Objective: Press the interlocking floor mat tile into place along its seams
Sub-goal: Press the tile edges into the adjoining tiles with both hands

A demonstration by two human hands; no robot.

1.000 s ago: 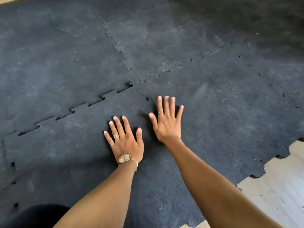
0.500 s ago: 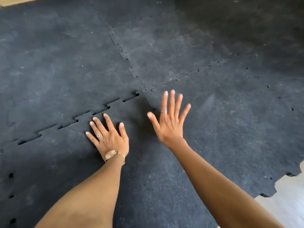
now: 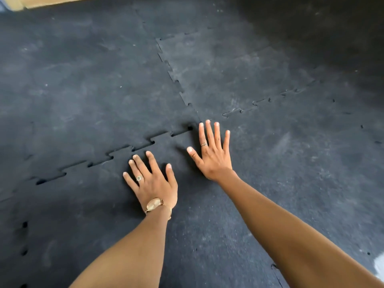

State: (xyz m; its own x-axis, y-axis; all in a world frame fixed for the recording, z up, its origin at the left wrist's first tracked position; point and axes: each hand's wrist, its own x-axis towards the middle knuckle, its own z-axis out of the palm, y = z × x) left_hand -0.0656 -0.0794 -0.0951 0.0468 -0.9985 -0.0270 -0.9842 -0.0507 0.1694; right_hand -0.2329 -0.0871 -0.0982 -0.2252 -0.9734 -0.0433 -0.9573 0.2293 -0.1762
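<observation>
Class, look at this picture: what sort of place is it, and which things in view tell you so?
Probably a room having rubber flooring laid, perhaps a home gym. Dark interlocking mat tiles cover the floor, one toothed seam gapes open, and pale bare floor shows at the edge.

The dark grey interlocking rubber floor mat (image 3: 280, 163) is spread flat in every direction, and nothing standing on it is seen. Its middle is occupied by the flat left hand (image 3: 153, 183) and the spread right hand (image 3: 214, 154), with a narrow strip left between them. Open gaps are shown along the toothed seam (image 3: 120, 151) just beyond the left fingertips.
</observation>
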